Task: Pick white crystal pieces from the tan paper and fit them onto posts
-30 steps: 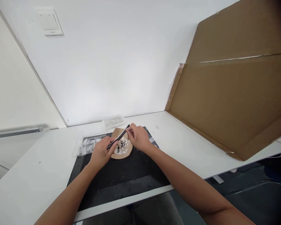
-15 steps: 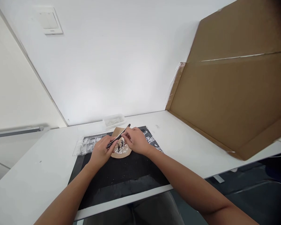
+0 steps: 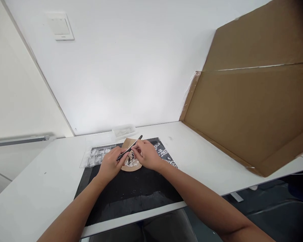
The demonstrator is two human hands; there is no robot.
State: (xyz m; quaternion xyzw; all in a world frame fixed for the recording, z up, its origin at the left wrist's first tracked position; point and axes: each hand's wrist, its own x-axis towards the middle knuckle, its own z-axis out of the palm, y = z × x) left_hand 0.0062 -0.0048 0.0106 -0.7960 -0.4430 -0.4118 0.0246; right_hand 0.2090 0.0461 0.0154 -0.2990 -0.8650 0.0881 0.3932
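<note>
A slim black tool is held slantwise over a round brown piece that bears small white bits. My left hand is closed on the tool's lower end. Close by on the right, my right hand is pinched at the tool's upper part, its fingertips touching or nearly touching it; whether something small is between them cannot be made out. Under both hands lies a black mat. Rows of small white pieces lie on the mat's right side.
A clear compartment box stands left of the hands. Behind them, a small translucent tray sits against the wall. A large cardboard sheet stands on the right of the white table.
The camera view has shifted slightly, so everything appears a little lower and to the right. Both hands keep nearly the same place around the black tool.
</note>
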